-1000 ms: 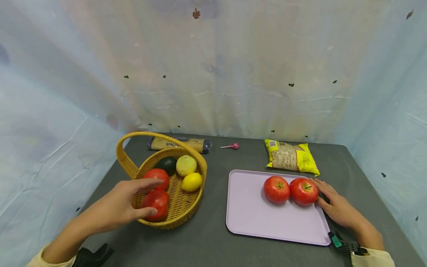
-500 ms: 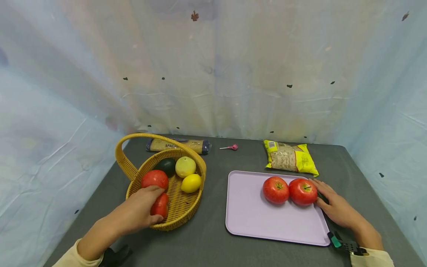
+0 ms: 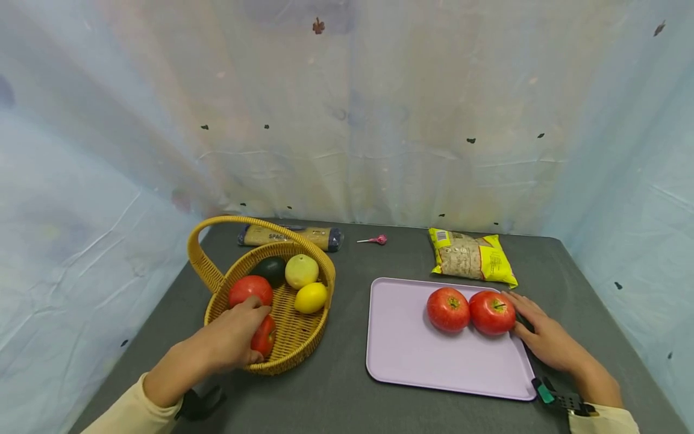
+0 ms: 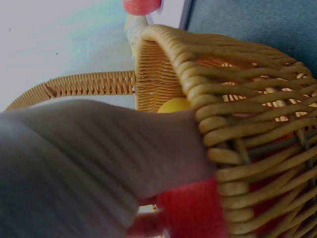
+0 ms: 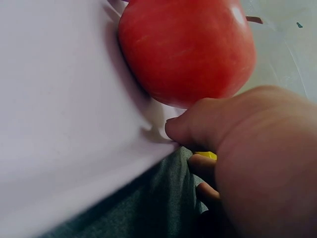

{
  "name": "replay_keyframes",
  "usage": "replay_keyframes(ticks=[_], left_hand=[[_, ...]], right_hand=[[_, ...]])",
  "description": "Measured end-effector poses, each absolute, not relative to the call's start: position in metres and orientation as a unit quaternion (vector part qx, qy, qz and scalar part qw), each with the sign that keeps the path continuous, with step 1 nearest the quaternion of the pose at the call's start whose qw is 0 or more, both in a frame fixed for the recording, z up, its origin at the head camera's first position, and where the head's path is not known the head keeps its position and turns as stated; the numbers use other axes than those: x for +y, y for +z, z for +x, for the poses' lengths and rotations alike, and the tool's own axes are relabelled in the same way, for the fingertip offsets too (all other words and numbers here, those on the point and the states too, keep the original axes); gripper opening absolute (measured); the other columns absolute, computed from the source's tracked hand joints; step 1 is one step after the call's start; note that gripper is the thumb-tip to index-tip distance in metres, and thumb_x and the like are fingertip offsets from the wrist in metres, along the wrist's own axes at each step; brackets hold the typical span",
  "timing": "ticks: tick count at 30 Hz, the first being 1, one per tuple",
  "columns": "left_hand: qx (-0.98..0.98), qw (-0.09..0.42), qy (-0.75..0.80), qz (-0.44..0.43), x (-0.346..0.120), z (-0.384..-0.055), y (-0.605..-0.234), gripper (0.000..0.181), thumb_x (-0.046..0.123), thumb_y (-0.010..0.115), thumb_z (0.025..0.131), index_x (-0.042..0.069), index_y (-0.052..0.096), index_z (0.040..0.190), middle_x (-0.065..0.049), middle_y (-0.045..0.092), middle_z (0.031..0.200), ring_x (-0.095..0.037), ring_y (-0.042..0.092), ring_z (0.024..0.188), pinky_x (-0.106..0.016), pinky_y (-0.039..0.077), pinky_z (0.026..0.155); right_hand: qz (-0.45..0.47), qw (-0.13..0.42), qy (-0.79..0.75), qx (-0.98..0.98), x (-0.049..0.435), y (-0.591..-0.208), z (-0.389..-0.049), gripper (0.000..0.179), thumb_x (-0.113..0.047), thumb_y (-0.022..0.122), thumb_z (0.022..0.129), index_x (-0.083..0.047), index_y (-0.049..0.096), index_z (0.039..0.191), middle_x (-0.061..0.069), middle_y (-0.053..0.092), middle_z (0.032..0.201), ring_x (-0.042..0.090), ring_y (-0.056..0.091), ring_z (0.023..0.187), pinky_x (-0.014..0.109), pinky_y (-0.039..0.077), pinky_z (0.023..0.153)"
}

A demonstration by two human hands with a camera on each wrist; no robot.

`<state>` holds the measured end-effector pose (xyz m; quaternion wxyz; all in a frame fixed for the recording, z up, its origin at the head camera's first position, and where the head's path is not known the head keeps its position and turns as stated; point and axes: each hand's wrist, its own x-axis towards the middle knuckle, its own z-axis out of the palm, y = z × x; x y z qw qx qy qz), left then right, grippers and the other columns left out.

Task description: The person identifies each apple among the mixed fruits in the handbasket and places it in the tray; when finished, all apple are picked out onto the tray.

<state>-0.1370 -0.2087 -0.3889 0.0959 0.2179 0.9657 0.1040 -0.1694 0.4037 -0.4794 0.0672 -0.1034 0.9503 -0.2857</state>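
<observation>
My left hand [image 3: 231, 336] reaches over the near left rim of the yellow wicker basket [image 3: 295, 354] and grips the nearer red apple [image 3: 264, 336], thumb on its near side and fingers over its far side. Much of that apple is hidden under the hand. Just behind it lies another red apple [image 3: 251, 290]. At the right, my right hand [image 3: 553, 337] rests by the right edge of the lilac tray [image 3: 412, 355], fingers loosely extended beside an apple [image 3: 493, 312]. In the right wrist view its thumb [image 5: 190, 124] lies at the tray's rim, right under that apple.
The basket also holds a dark green avocado [image 3: 270, 270], a pale green round fruit [image 3: 301, 271] and a lemon [image 3: 311, 298]. A second apple [image 3: 448, 309] sits on the tray. Behind stand a spaghetti pack [image 3: 314, 237], a lollipop [image 3: 379, 239] and a yellow bag [image 3: 472, 256].
My left hand has moved from above the basket down onto the nearer red apple and closed around it. The right hand stays by the tray's edge.
</observation>
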Motion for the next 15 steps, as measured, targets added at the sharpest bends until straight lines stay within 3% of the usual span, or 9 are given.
replay_keyframes(ticks=[10,15], left_hand=[[0.961,0.085,0.148,0.219,-0.221,-0.134,-0.384,0.079,0.033,0.103,0.074,0.002,0.067,0.137,-0.014,0.071,0.129,-0.032,0.069,0.107,-0.054,0.063,0.085],[0.955,0.061,0.206,0.207,-0.223,-0.129,-0.373,0.076,0.036,0.102,0.076,0.01,0.067,0.139,-0.008,0.073,0.129,-0.026,0.068,0.106,-0.048,0.062,0.082]], right_hand=[[-0.104,0.07,-0.288,0.949,0.402,-0.478,-0.17,0.071,-0.022,0.066,0.108,-0.006,0.035,0.17,0.038,0.03,0.17,0.068,0.023,0.154,0.094,0.026,0.107],[-0.104,0.067,-0.282,0.951,0.403,-0.478,-0.17,0.071,-0.021,0.066,0.108,-0.006,0.035,0.17,0.037,0.031,0.17,0.067,0.025,0.153,0.093,0.027,0.107]])
